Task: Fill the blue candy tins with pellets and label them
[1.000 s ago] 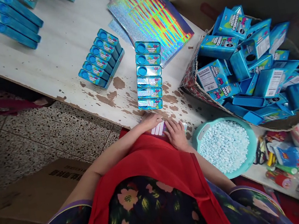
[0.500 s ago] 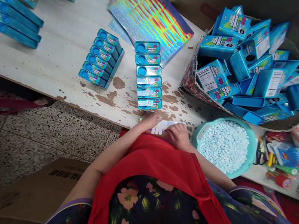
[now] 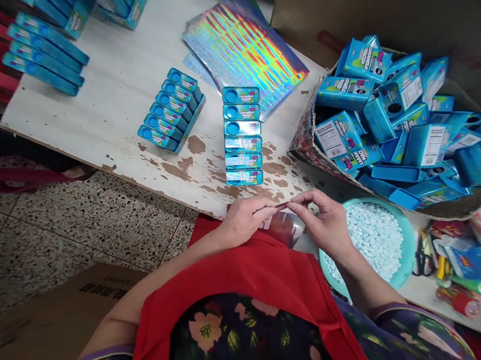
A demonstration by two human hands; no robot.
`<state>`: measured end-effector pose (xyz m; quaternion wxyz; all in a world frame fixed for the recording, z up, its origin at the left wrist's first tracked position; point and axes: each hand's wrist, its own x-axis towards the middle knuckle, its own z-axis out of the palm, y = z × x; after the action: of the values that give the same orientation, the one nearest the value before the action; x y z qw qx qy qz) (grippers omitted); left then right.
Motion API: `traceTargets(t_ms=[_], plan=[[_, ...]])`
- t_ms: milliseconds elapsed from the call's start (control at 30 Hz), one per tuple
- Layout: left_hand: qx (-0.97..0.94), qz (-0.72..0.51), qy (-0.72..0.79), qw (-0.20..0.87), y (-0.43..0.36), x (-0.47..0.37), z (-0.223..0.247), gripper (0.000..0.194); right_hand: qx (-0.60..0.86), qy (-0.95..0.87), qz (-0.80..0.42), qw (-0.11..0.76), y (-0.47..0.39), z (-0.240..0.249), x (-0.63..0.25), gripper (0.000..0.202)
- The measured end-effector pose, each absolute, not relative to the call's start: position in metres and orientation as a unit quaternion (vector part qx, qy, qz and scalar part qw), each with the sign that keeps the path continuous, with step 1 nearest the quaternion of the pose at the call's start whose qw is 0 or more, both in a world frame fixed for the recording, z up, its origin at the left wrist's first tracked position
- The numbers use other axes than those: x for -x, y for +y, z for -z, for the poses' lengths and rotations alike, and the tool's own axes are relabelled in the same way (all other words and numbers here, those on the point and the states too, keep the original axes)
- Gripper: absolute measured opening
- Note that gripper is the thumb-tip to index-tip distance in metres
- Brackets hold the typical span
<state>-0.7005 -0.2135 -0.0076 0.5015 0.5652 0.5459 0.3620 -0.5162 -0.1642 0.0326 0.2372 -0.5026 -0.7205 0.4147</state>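
My left hand [image 3: 243, 221] and my right hand [image 3: 326, 222] are raised over my lap, at the near edge of the table. Between them they pinch the top edge of a shiny sticker sheet [image 3: 288, 227], which hangs down in front of the red apron. My right thumb and forefinger close on its right end; the fingers of my left hand press the other end. Beyond the hands lies a row of blue candy boxes [image 3: 241, 128] with round recesses on top. Silvery strips cover part of the three nearest ones.
A tray of blue boxes [image 3: 171, 113] stands left of the row. Behind lie holographic sheets [image 3: 241, 40]. To the right are a carton [image 3: 306, 148] heaped with blue boxes and a turquoise basin [image 3: 410, 253] of pale candies. More boxes [image 3: 47, 52] stand far left.
Both hands have lifted the sheet from the table edge, and its upper edge is now pinched between them. My right hand has turned upward. The view has shifted slightly.
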Motion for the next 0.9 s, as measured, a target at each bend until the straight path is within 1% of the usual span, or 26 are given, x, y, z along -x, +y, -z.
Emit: traceTargets(t_ms=[100,167,233,300,400,500,600,633,733,767,833,900], plan=[[-0.583,-0.39,0.576,0.42,-0.201,0.724,-0.015,0.019,0.511,-0.689,-0.429,0.286,-0.149,-0.033,0.546,0.01],[-0.573,-0.371,0.632,0.367,-0.185,0.745,-0.024,0.016,0.507,-0.671,-0.438,0.316,-0.132,-0.027,0.572,0.012],[-0.559,-0.346,0.683,0.319,-0.164,0.766,-0.025,0.013,0.507,-0.657,-0.445,0.337,-0.11,-0.019,0.601,0.014],[-0.559,-0.334,0.703,0.286,-0.142,0.785,-0.019,0.014,0.512,-0.659,-0.434,0.339,-0.088,-0.009,0.626,0.015],[-0.564,-0.331,0.705,0.274,-0.116,0.804,-0.002,0.016,0.534,-0.699,-0.357,0.314,-0.065,0.001,0.651,0.011],[-0.561,-0.351,0.692,0.289,-0.103,0.807,0.018,0.014,0.55,-0.733,-0.278,0.289,-0.058,0.007,0.659,0.009],[-0.546,-0.377,0.682,0.307,-0.099,0.803,0.037,0.014,0.54,-0.746,-0.251,0.297,-0.054,0.019,0.654,0.008],[-0.537,-0.375,0.689,0.309,-0.1,0.802,0.044,0.016,0.543,-0.738,-0.257,0.309,-0.052,0.025,0.651,0.011],[-0.504,-0.342,0.732,0.305,-0.106,0.8,0.063,0.021,0.575,-0.664,-0.328,0.347,-0.046,0.042,0.639,0.041],[-0.487,-0.341,0.748,0.296,-0.109,0.8,0.068,0.022,0.581,-0.64,-0.359,0.352,-0.045,0.046,0.636,0.048],[-0.453,-0.377,0.761,0.271,-0.115,0.799,0.073,0.03,0.577,-0.62,-0.399,0.351,-0.043,0.05,0.634,0.053],[-0.454,-0.436,0.733,0.257,-0.12,0.793,0.073,0.048,0.57,-0.633,-0.395,0.345,-0.042,0.048,0.639,0.054]])
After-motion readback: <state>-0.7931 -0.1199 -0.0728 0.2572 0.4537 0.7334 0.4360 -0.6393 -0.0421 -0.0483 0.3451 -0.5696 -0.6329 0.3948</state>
